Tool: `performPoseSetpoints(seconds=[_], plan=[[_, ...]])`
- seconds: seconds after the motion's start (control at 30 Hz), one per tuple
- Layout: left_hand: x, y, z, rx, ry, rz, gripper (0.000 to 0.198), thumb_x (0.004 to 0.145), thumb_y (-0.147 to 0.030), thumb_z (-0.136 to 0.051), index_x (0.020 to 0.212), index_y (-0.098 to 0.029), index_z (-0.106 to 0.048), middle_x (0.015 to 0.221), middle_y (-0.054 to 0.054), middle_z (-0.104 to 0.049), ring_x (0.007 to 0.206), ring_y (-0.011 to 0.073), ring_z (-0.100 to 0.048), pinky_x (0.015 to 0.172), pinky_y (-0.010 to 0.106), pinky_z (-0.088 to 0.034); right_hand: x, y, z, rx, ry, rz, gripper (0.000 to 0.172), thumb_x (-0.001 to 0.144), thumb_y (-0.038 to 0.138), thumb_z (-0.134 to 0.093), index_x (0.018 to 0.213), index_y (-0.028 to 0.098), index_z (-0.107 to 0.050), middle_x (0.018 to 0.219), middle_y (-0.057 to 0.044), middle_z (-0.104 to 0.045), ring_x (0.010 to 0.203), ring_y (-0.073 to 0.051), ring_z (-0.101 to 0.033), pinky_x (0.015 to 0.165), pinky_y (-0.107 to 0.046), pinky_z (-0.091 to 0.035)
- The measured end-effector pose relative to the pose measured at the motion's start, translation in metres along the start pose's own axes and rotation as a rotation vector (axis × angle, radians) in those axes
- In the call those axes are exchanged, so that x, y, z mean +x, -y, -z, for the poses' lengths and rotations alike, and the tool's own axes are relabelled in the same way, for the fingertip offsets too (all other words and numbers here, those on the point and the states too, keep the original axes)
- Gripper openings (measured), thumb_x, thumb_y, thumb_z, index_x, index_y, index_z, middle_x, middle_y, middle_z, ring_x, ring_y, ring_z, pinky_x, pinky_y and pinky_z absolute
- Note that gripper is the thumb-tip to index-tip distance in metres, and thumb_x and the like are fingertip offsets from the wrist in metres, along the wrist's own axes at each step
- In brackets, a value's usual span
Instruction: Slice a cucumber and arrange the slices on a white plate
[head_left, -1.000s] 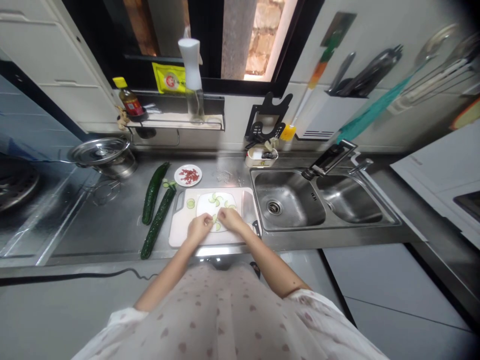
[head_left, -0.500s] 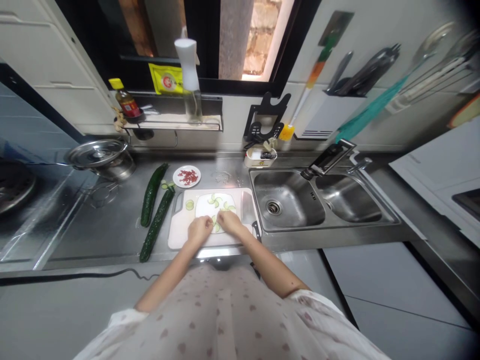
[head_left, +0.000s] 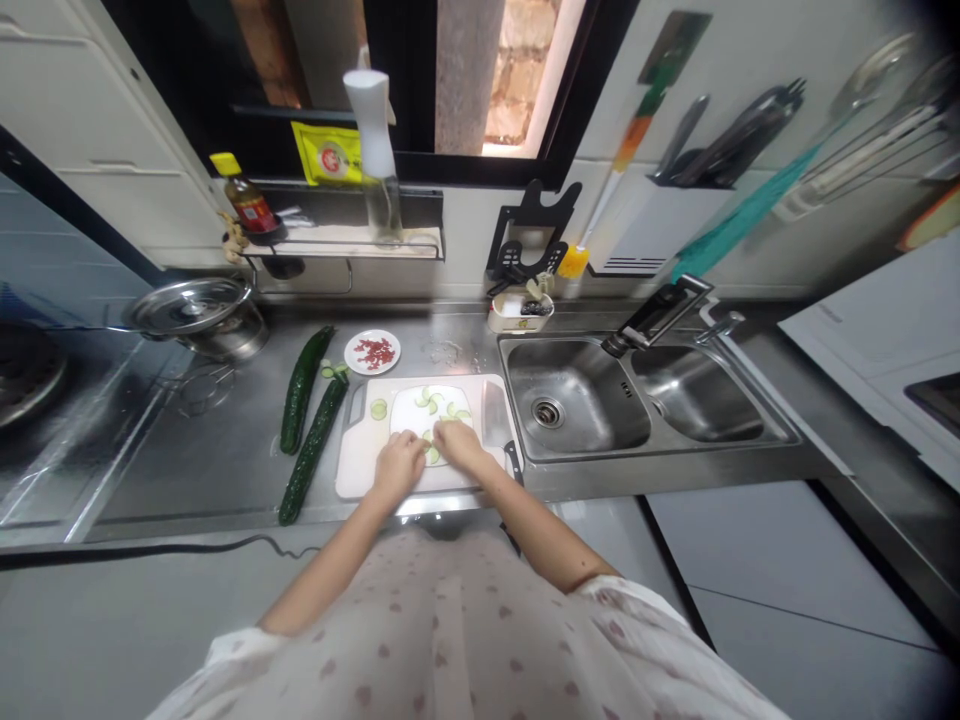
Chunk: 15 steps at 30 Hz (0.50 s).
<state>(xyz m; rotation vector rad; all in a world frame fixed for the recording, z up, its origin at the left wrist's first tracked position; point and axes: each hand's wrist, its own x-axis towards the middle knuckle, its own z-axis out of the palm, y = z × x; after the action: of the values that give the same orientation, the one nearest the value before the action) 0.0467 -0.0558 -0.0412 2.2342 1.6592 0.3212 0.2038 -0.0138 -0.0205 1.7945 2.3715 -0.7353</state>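
Both hands work at the near part of a white plate [head_left: 409, 405], over pale green cucumber slices [head_left: 433, 456]. My left hand [head_left: 401, 464] has its fingers curled together at the left of these slices. My right hand [head_left: 457, 444] is closed, with its fingertips just above and right of them. Whatever lies between the fingertips is too small to make out. Two other fans of slices lie farther back on the plate. Under the plate is a cutting board [head_left: 360, 465], with a small stack of cucumber rounds [head_left: 379, 409] on its left and a knife [head_left: 513, 460] along its right.
Two long cucumbers [head_left: 313, 455] lie left of the board, beside cut cucumber ends. Behind it stands a small plate [head_left: 352, 362] of red pieces. A double sink [head_left: 585, 440] adjoins the right side. A lidded pot [head_left: 232, 335] stands at the back left.
My left hand has shifted slightly right, its fingertips now closer to the near slices and to my right hand. My right hand has barely moved. The view has tilted a little.
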Motion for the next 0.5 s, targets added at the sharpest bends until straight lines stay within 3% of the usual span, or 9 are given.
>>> performPoseSetpoints(seconds=[0.17,0.5], plan=[[-0.004,-0.001,-0.004,0.063,0.051,-0.068,0.037,0.086,-0.018,-0.049,0.116,-0.027,-0.067,0.104,0.008,-0.059,0.096,0.0224,-0.050,0.083,0.033,-0.042,0.000,0.000,0.001,-0.016,-0.005,0.008,0.018,0.089,0.022,-0.051,0.098,0.015,-0.066,0.104,-0.012,-0.067,0.096,-0.021,-0.058,0.076,-0.026,-0.039],[-0.003,0.002,-0.006,0.037,0.045,-0.056,0.032,0.086,-0.017,-0.049,0.108,-0.026,-0.071,0.103,0.008,-0.060,0.097,0.0220,-0.050,0.082,0.032,-0.042,-0.011,-0.009,0.003,-0.006,-0.086,-0.084,0.021,0.093,0.025,-0.050,0.107,0.017,-0.063,0.114,-0.013,-0.062,0.102,-0.022,-0.053,0.080,-0.028,-0.040]])
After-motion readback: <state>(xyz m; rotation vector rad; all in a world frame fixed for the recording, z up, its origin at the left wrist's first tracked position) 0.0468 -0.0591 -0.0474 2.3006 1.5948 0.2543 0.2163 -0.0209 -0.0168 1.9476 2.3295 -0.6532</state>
